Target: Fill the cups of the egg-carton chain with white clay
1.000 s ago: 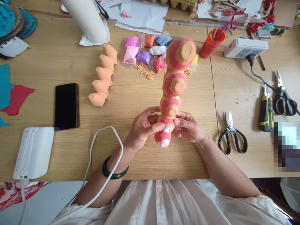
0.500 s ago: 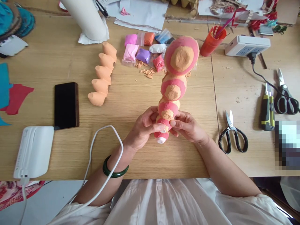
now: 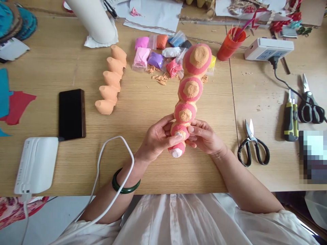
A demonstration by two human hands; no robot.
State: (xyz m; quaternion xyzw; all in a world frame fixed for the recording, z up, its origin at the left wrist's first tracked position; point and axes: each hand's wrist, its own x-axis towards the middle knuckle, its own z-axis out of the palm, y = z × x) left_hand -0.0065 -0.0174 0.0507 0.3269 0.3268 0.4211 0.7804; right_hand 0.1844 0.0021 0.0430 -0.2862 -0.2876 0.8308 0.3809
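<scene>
Between my hands is a long, bumpy clay-covered piece, a row of several rounded humps in orange and pink. White patches show on its two lowest humps. My left hand is closed around the lower left side, its thumb lying on the second hump from the bottom. On the right side, my right hand pinches the same hump with thumb and fingers; some fingertips are hidden behind it. The far end of the piece tilts up and away, over bags of coloured clay. A similar plain orange bumpy strip lies to the left.
Black-handled scissors, a utility knife and more scissors lie at right. A red cup and power strip stand behind. At left are a phone, white device and looping white cable.
The far end of the bumpy piece has tipped lower and slightly right, so its humps look more spread out. Both hands keep nearly the same place and grip.
</scene>
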